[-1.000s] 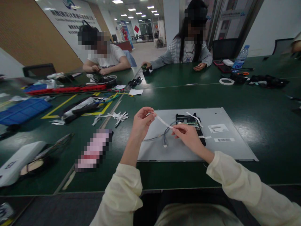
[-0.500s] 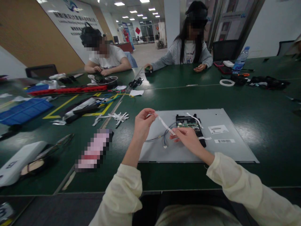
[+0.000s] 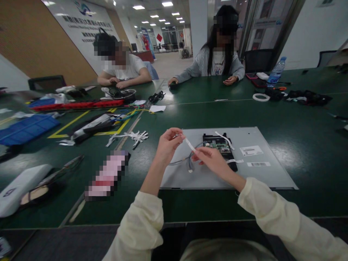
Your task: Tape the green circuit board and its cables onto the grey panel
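Here, both hands (image 3: 168,146) (image 3: 210,158) pinch a white strip (image 3: 190,144) over a panel (image 3: 272,179) bearing illegible labels (image 3: 251,150).

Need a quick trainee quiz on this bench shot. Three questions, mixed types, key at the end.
1. True or false: the left hand and the right hand pinch the same white strip.

2. The black frame with the green circuit board lies on:
A) the blue crate
B) the gray metal panel
C) the person's lap

3. How many printed white labels show on the panel, to the right of the frame?

Key: 1. True. 2. B. 3. Two.
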`<state>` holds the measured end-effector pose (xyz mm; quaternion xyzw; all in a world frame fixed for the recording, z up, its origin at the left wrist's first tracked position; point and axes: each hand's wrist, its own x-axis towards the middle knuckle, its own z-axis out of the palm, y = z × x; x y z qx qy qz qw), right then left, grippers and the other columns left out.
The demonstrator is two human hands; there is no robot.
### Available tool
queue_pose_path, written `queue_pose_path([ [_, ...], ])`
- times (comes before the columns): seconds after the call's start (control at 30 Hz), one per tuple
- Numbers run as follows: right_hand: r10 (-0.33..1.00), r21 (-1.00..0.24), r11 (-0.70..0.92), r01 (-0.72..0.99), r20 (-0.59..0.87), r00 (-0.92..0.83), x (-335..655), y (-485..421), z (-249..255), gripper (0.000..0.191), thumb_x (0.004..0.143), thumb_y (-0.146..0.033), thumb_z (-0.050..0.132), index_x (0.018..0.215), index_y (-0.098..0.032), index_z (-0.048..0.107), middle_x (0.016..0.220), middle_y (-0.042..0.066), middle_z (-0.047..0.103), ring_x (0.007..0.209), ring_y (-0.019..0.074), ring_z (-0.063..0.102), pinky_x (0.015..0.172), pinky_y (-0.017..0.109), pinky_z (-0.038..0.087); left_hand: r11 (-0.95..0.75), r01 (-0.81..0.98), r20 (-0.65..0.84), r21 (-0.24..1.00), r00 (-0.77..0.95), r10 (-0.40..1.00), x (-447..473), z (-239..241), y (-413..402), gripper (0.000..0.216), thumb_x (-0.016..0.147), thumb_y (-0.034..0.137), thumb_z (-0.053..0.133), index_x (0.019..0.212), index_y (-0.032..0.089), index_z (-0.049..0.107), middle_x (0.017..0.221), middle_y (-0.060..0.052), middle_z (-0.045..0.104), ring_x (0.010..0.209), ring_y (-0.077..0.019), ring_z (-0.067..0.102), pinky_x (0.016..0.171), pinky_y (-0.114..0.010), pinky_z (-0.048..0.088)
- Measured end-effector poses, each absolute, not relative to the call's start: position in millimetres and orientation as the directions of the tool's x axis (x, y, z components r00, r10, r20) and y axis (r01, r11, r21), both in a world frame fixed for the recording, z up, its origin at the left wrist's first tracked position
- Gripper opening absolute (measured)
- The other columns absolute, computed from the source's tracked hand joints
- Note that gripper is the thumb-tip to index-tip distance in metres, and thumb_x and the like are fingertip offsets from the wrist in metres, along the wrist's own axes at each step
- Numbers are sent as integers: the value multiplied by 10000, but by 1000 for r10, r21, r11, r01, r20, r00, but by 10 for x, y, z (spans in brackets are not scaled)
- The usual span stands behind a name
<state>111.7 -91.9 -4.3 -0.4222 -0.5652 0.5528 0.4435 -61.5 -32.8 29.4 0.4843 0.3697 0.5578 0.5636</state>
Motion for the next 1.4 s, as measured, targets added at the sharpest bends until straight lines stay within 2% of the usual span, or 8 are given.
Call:
queue_pose_path([
  [0.23, 969, -996, 31, 80, 11, -247, 1121, -920, -64, 243, 843, -339, 531, 857, -153, 686, 643, 26, 660, 577, 121, 621, 448, 179, 394, -145, -137, 161, 980, 119, 980, -598, 235, -310, 246, 594, 194, 802, 783, 172, 645, 809, 17, 600, 714, -83, 552, 653, -189, 426],
  [0.47, 972, -999, 44, 19, 38, -234, 1105, -952, -36, 289, 830, -393, 546, 893, -155, 696, 669, 30, 671, 594, 120, 624, 468, 184, 426, 52, -73, -37, 996, 204, 978, -574, 203, -341, 337, 767, 435, 682, 1007, 204, 631, 1031, -78, 646, 935, -175, 605, 699, -239, 445],
  [0.63, 974, -1000, -2, -19, 2, -227, 1103, -965, -13, 280, 828, -382, 549, 903, -153, 692, 722, 46, 694, 668, 144, 659, 488, 194, 448, 111, -58, -84, 992, 344, 935, -589, 198, -351, 343, 766, 450, 678, 973, 177, 664, 958, -93, 669, 813, -171, 621, 650, -246, 441],
  [0.73, 959, -997, -57, -61, -38, -280, 1090, -965, -28, 276, 841, -355, 523, 955, -157, 677, 806, 58, 707, 733, 162, 678, 499, 202, 470, 10, 30, -22, 999, 405, 914, -592, 201, -358, 235, 712, 348, 746, 853, 168, 693, 846, -56, 673, 750, -148, 603, 657, -242, 437],
  [0.9, 934, -964, -204, -169, -140, -329, 1043, -965, -125, 253, 833, -249, 494, 1037, -178, 625, 903, 52, 712, 749, 160, 694, 567, 223, 524, -114, 88, 94, 990, 207, 974, -590, 152, -307, 174, 655, 312, 775, 717, 169, 698, 717, -32, 670, 647, -132, 582, 576, -221, 414],
  [1.03, 935, -940, -264, -217, -194, -298, 1031, -1004, -171, 401, 821, -201, 483, 1220, -167, 492, 849, 60, 712, 720, 159, 700, 565, 223, 527, -167, 147, 148, 975, 132, 980, -584, 81, -269, 158, 653, 314, 760, 684, 173, 695, 671, -24, 666, 610, -130, 583, 544, -214, 417],
  [1.17, 956, -964, -200, -175, -153, -250, 1043, -1073, -128, 528, 819, -201, 472, 1332, -197, 348, 782, 26, 698, 660, 143, 688, 516, 208, 509, -116, 214, 74, 970, 195, 978, -557, 11, -276, 164, 653, 321, 748, 687, 172, 689, 672, -19, 657, 595, -128, 581, 530, -215, 432],
  [1.4, 970, -1000, 10, 27, 3, -242, 1113, -1111, -52, 472, 825, -222, 457, 1295, -229, 412, 722, -15, 666, 573, 123, 644, 430, 174, 430, -16, 174, -32, 985, 266, 964, -548, -50, -278, 187, 662, 308, 733, 764, 163, 674, 686, -24, 645, 613, -129, 584, 561, -228, 447],
])
